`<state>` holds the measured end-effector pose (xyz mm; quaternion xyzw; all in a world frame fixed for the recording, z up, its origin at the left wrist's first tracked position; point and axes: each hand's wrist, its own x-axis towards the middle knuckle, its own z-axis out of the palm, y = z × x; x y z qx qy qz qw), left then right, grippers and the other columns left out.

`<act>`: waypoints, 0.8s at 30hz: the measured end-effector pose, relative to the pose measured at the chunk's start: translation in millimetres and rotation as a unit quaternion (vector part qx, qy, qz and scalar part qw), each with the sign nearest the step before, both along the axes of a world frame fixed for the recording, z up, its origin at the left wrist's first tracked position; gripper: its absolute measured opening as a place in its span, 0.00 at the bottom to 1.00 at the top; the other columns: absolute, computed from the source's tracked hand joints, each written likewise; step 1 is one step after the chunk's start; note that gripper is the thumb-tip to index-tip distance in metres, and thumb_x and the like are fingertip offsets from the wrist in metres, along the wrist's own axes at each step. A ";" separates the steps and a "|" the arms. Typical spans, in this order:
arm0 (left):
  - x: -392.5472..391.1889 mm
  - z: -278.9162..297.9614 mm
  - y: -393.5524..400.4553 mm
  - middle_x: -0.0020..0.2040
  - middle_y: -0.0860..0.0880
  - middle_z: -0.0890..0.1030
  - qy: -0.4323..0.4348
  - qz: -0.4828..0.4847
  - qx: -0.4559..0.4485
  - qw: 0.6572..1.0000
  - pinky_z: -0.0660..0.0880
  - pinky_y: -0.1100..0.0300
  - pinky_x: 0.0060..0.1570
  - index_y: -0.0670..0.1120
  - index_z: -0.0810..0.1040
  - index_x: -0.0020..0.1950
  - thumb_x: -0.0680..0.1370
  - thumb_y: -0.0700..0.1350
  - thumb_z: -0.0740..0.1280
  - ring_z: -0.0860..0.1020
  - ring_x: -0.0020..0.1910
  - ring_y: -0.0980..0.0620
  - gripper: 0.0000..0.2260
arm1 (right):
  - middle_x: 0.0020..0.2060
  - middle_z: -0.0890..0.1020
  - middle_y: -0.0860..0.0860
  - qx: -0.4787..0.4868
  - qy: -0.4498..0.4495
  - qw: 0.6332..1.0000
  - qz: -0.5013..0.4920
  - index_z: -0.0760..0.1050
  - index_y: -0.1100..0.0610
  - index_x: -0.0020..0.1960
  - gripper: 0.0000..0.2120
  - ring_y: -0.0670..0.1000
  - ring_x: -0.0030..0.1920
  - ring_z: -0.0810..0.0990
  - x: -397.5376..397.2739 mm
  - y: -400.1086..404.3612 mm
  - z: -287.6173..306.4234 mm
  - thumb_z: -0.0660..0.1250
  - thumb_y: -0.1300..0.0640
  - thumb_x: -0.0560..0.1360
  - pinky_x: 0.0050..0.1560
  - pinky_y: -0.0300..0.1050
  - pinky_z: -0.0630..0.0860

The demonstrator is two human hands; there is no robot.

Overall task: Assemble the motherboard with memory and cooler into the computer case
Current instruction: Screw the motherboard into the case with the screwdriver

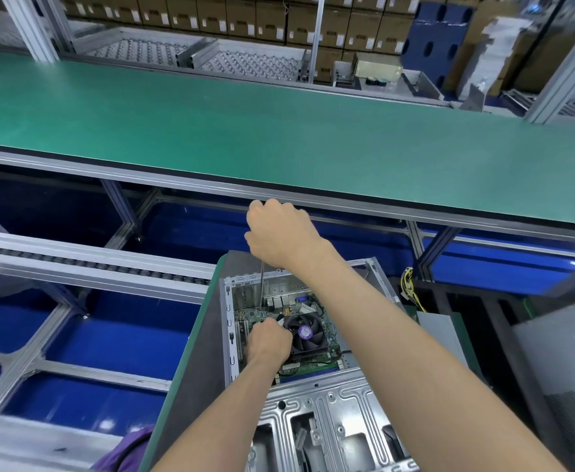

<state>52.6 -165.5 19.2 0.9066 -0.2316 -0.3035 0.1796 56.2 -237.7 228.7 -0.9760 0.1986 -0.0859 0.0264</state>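
Head view shows the open grey sheet-metal computer case lying flat on a dark work mat at about 6 o'clock, with the green motherboard already seated inside it; the black square cooler fan with a purple hub label sits on the board, and a green memory stick is seen along its near edge. The step in hand is judged to be screwing the board down. A long thin steel screwdriver shaft is held upright, its tip on the board's far-left area; the handle is wrapped by the curled fingers of the right hand at 12 o'clock of the case. The left hand is curled at the board just left of the fan; whether a screw is pinched there cannot be told. Next, steady downward pressure and a vertical shaft are called for, then the remaining mounting holes. The fan housing and the case's rear wall crowd the tool. A bundle of yellow and black wires hangs at 3 o'clock, and a long green-topped conveyor bench spans 12 o'clock.
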 end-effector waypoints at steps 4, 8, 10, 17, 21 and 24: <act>-0.1 0.9 0.0 0.42 0.44 0.78 0.004 -0.001 -0.002 1.000 0.73 0.56 0.37 0.42 0.76 0.46 0.76 0.39 0.59 0.78 0.42 0.43 0.07 | 0.44 0.69 0.52 -0.008 0.023 1.000 -0.007 0.65 0.57 0.47 0.10 0.58 0.41 0.70 1.1 -1.5 2.0 0.65 0.54 0.76 0.40 0.51 0.65; -0.6 1.7 0.1 0.43 0.44 0.79 0.005 -0.002 -0.001 1.000 0.73 0.56 0.37 0.41 0.77 0.47 0.76 0.39 0.59 0.78 0.42 0.44 0.07 | 0.45 0.72 0.54 0.074 0.027 0.997 0.024 0.68 0.58 0.49 0.08 0.58 0.43 0.72 -1.1 -4.9 6.4 0.64 0.60 0.71 0.37 0.47 0.65; -0.5 1.3 0.2 0.43 0.44 0.79 0.004 -0.002 0.000 1.000 0.72 0.56 0.37 0.41 0.77 0.47 0.76 0.39 0.59 0.78 0.42 0.44 0.07 | 0.42 0.69 0.53 0.004 0.015 1.000 -0.011 0.65 0.58 0.46 0.07 0.58 0.42 0.70 -1.1 -4.1 3.4 0.63 0.59 0.76 0.40 0.49 0.65; -0.7 1.4 0.2 0.46 0.43 0.80 0.003 -0.001 0.002 1.000 0.75 0.55 0.39 0.41 0.77 0.50 0.76 0.40 0.59 0.79 0.44 0.43 0.09 | 0.48 0.73 0.53 0.099 0.032 0.994 0.026 0.68 0.57 0.53 0.13 0.58 0.45 0.73 -4.6 -6.3 9.0 0.65 0.59 0.70 0.41 0.49 0.66; -0.2 0.8 -0.2 0.46 0.44 0.79 0.000 -0.003 0.006 1.000 0.74 0.55 0.39 0.41 0.78 0.53 0.77 0.40 0.59 0.78 0.45 0.43 0.10 | 0.40 0.68 0.51 0.003 0.009 1.000 -0.016 0.64 0.58 0.47 0.08 0.58 0.42 0.70 -1.6 -3.9 2.0 0.63 0.58 0.77 0.41 0.50 0.66; -0.5 0.8 -0.4 0.48 0.43 0.80 0.001 -0.004 0.006 1.000 0.75 0.55 0.40 0.41 0.78 0.53 0.76 0.40 0.58 0.79 0.46 0.43 0.10 | 0.40 0.66 0.51 -0.043 0.016 0.998 -0.045 0.65 0.56 0.46 0.09 0.58 0.41 0.69 0.0 -5.9 0.7 0.62 0.53 0.79 0.41 0.51 0.66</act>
